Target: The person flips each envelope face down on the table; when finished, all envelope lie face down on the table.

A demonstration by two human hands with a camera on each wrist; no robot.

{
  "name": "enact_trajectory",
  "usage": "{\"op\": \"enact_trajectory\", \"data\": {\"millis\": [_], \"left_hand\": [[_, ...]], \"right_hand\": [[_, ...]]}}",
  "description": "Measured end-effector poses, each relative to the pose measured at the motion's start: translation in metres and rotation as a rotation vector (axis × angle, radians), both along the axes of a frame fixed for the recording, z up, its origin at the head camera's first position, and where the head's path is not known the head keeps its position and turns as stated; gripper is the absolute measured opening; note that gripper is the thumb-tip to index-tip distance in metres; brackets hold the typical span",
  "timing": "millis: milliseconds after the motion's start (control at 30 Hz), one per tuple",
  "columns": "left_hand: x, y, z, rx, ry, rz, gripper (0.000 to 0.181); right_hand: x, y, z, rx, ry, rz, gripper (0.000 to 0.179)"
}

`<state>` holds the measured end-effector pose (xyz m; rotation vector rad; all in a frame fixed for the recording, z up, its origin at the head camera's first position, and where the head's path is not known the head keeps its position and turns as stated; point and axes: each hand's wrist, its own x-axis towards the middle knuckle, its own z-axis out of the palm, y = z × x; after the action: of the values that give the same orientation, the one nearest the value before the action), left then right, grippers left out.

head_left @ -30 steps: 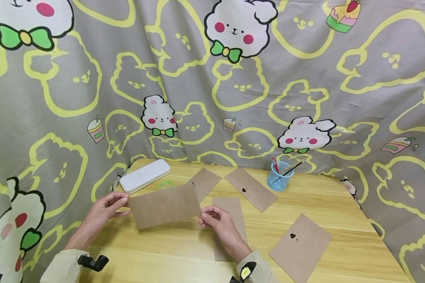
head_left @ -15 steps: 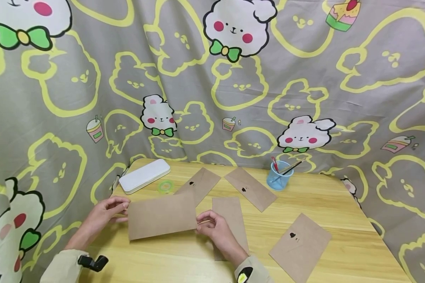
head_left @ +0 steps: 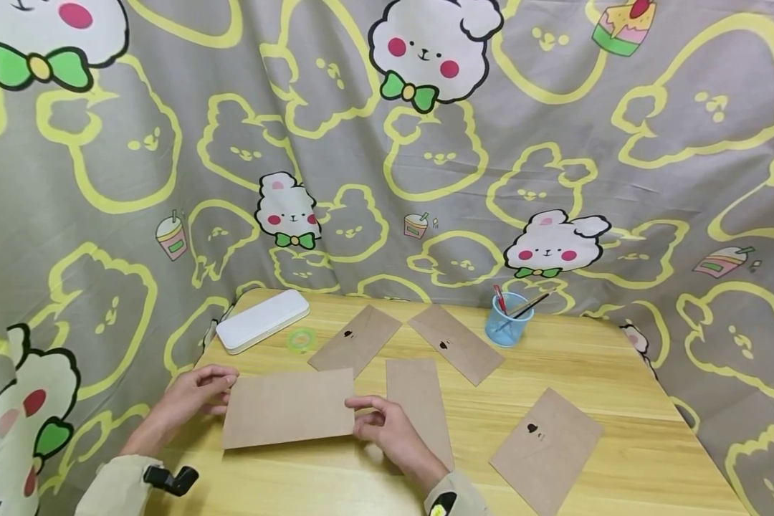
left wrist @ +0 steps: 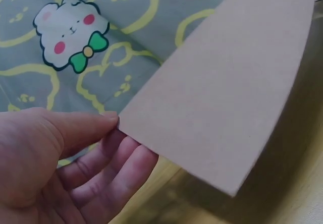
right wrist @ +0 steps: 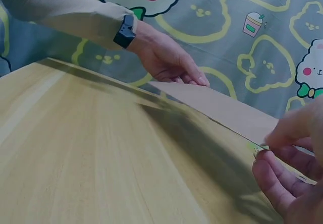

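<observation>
A plain brown paper envelope (head_left: 290,408) is held between both hands, raised over the table with its blank side showing. My left hand (head_left: 193,401) pinches its left corner, thumb (left wrist: 101,123) on top and fingers beneath. At the opposite end, my right hand (head_left: 390,433) pinches the edge between thumb and fingers (right wrist: 282,171). A shadow lies on the wood below the paper in the right wrist view. Right beside my right hand lies another blank brown envelope (head_left: 418,390), partly covered by the forearm.
Two brown envelopes with small black prints, a left one (head_left: 361,337) and a right one (head_left: 458,344), lie farther back. Another printed envelope (head_left: 548,451) lies at right. A white case (head_left: 264,320), green tape roll (head_left: 301,340) and blue pen cup (head_left: 507,326) stand toward the rear. Patterned curtain (head_left: 355,143) hangs behind.
The held envelope has come lower and nearer to me, uncovering the tape roll and more of the printed envelope behind. Both hands keep hold and have moved slightly down with it.
</observation>
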<state>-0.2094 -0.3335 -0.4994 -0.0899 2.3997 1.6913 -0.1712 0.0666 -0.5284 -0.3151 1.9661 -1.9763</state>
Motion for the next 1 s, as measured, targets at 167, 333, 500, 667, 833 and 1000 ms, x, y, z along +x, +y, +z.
{"op": "enact_trajectory", "data": {"millis": [167, 333, 500, 667, 833, 1000], "left_hand": [[-0.001, 0.001, -0.002, -0.019, -0.037, 0.003, 0.046], [-0.001, 0.002, -0.004, -0.018, -0.051, -0.023, 0.045], [-0.004, 0.003, -0.006, -0.035, -0.05, -0.028, 0.037], [-0.006, 0.006, -0.009, -0.096, -0.061, 0.014, 0.03], [-0.007, 0.008, -0.01, -0.133, -0.079, 0.03, 0.029], [-0.008, 0.009, -0.01, -0.135, -0.092, 0.029, 0.035]], "right_hand": [[0.001, -0.001, -0.003, -0.016, -0.029, -0.012, 0.03], [0.003, -0.006, -0.008, -0.08, -0.085, -0.03, 0.03], [0.008, -0.012, -0.013, -0.09, -0.1, -0.023, 0.041], [0.012, -0.017, -0.016, -0.101, -0.112, -0.025, 0.055], [0.015, -0.02, -0.016, -0.076, -0.105, -0.06, 0.07], [0.017, -0.022, -0.014, -0.037, -0.093, -0.074, 0.08]]}}
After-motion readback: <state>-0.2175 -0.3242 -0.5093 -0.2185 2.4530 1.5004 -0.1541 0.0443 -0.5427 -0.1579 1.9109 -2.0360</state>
